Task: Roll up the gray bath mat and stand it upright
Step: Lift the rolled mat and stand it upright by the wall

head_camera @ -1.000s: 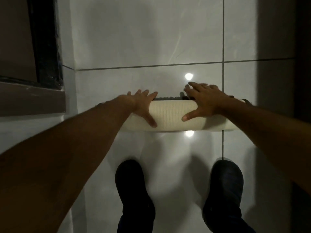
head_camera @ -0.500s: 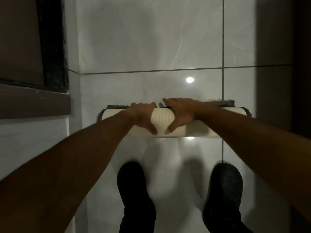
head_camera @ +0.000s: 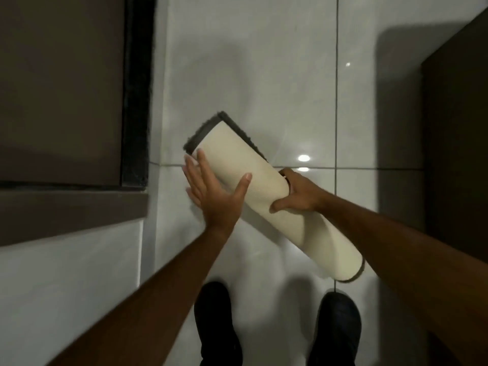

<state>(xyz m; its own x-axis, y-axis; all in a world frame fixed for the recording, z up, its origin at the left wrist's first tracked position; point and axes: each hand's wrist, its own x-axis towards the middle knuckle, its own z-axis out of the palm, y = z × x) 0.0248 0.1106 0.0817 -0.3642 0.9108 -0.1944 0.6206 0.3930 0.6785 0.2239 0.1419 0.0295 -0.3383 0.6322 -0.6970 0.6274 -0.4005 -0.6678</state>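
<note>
The bath mat (head_camera: 237,157) is rolled into a tube, its cream backing outward and gray pile showing at the edges. It is lifted off the floor and slants from upper left to lower right. My right hand (head_camera: 298,192) grips it around the middle from the right side. My left hand (head_camera: 211,191) lies flat against the roll's left side near the far end, fingers spread and thumb across the backing.
The white tiled floor (head_camera: 264,75) spreads under the roll. A dark door and frame (head_camera: 137,88) stand at the left above a brown ledge (head_camera: 66,210). A dark cabinet (head_camera: 459,154) lines the right. My two dark shoes (head_camera: 216,320) are below.
The roll lay flat and crosswise on the floor under both hands. Now it is lifted and turned diagonal, the right hand wrapped around it and the left hand open against its side.
</note>
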